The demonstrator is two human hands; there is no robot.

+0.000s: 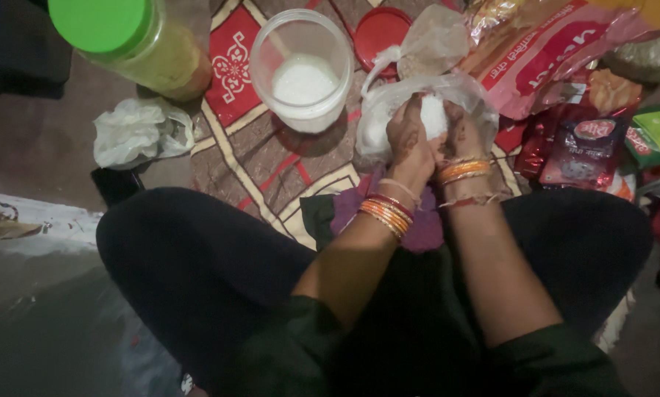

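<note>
A clear plastic bag (pixel 386 110) of white powder lies on the patterned mat in front of my crossed legs. My left hand (pixel 409 143) and my right hand (pixel 458 134) both grip the bag's neck, pressed close together around a bulge of the white powder (pixel 433 115). Bangles circle both wrists. To the left of the bag stands an open clear plastic jar (pixel 302 68) partly filled with the same white powder. Its red lid (pixel 378 31) lies flat just behind the bag.
A tall jar with a green lid (pixel 135 40) stands at the far left, a crumpled white plastic bag (pixel 140 131) below it. Several red, maroon and green food packets (pixel 565 66) are piled at the right. The red patterned mat (pixel 256 158) covers the floor.
</note>
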